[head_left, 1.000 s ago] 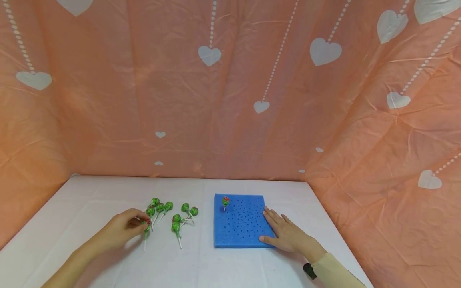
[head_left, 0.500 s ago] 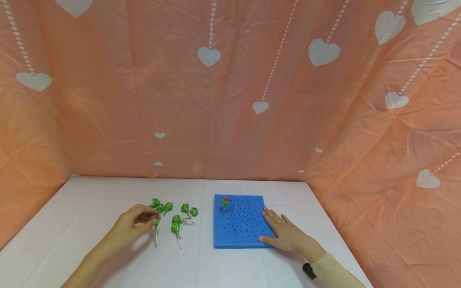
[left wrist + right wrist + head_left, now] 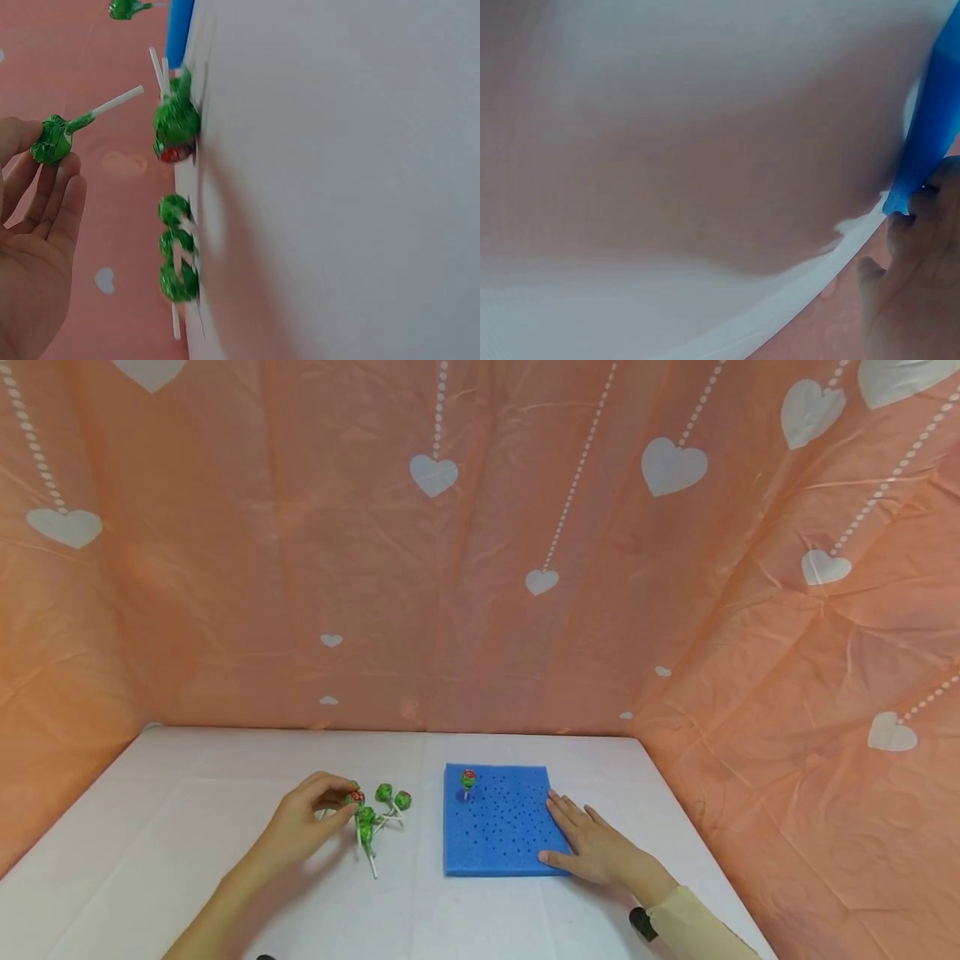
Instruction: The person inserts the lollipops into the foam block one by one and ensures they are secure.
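Nearest, the right hand (image 3: 596, 847) rests on the right edge of the blue foam (image 3: 495, 856) upon the white bench (image 3: 450, 927), its grip apart with fingers straight, while the left hand (image 3: 303, 814) has its grip clamped on the head of a lollipop (image 3: 356, 797), held above the bench. Just beside that hand lie loose lollipops (image 3: 366, 835) in green wrappers. Farther back, an upright lollipop (image 3: 468, 779) stands in the foam's far left part, before an orange curtain (image 3: 375, 568).
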`<state>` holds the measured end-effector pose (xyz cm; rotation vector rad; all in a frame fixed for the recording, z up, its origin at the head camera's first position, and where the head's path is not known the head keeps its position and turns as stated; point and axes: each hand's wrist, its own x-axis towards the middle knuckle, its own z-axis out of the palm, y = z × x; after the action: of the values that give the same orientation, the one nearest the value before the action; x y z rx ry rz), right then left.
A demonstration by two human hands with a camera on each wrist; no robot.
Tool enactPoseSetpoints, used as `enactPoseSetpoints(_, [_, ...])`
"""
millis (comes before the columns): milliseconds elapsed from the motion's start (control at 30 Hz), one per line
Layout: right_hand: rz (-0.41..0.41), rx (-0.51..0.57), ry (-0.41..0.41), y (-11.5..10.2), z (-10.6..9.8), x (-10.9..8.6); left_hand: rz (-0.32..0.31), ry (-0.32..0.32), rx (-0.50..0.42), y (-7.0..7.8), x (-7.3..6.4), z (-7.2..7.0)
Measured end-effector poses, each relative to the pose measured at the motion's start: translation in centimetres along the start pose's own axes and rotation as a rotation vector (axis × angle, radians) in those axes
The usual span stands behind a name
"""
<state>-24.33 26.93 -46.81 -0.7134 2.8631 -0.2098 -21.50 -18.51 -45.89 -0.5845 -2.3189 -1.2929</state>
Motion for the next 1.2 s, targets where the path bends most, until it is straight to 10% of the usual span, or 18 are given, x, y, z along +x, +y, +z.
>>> enactPoseSetpoints(1200, [-0.005, 0.006, -0.002, -0.4, -0.4, -0.3, -0.002, -0.12, -0.185, 4.3, 6.0, 8.2])
